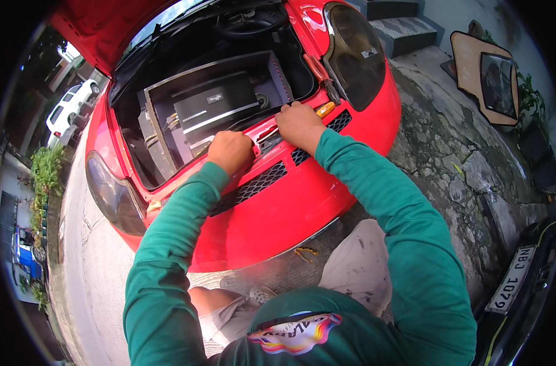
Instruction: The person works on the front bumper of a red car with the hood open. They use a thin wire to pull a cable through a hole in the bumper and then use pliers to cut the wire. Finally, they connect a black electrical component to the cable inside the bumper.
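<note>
Knees bent, the person crouches close against the red car's front bumper [278,213], leaving little room between body and car. Both green-sleeved arms reach up to the bumper's upper edge. The left hand [230,151] is curled shut on the red lip above the black grille [253,183]; the right hand [299,124] presses with bent fingers on the same edge, beside an orange clip [325,109]. Just beyond, the open front compartment holds a dark grey box [214,107]. The raised hood [101,24] overhangs at the left. Cracked concrete [455,165] lies open to the right.
</note>
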A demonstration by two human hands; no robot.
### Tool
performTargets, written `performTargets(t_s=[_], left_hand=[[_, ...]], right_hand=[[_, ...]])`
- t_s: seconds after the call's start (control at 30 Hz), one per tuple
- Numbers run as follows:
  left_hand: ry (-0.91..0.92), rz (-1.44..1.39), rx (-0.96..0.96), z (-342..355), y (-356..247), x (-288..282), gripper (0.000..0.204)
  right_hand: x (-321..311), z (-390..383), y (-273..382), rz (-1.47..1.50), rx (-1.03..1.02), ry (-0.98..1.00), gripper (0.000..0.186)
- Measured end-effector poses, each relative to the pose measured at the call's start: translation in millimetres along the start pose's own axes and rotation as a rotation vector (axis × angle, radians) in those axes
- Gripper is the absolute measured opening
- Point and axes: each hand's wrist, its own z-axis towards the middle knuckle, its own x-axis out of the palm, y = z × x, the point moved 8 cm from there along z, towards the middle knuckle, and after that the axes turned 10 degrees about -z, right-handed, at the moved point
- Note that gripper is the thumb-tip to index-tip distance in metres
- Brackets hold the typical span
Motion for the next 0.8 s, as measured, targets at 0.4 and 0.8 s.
performTargets(t_s=[0.4,0.8], left_hand=[[0.012,-0.546,-0.125,-6,26,-7,0.025],[0.088,-0.407,-0.175,3,22,9,0.027]], right_hand=[[2,0,-5,0.164,0.047,-0.19,0.022],[7,-6,-19,0.372,0.085,-0.17,0.023]])
